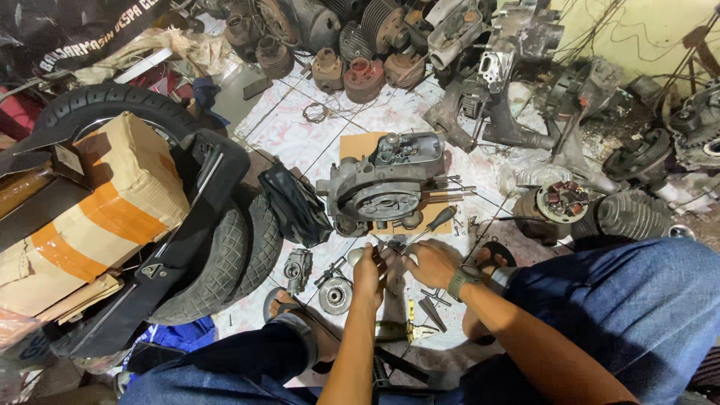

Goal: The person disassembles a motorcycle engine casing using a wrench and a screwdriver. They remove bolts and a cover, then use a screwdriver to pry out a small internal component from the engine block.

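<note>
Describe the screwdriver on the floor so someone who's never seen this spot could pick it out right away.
Start at the grey engine case sitting on a piece of cardboard on the tiled floor. Just off its lower right side lies the screwdriver, slanting down toward the right hand. Its black handle and slim metal shaft set it apart from the small loose parts nearby.

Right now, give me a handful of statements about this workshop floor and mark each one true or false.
1. The right hand holds a screwdriver with a dark handle. True.
2. The engine casing lies on a piece of cardboard. True.
3. The wristwatch is on the left arm. False: it is on the right wrist.
4. The taped cardboard box sits right of the engine casing. False: it is far left, by the tyres.
5. The left hand rests flat on the floor. False: it is raised, pinching a small part.
</note>
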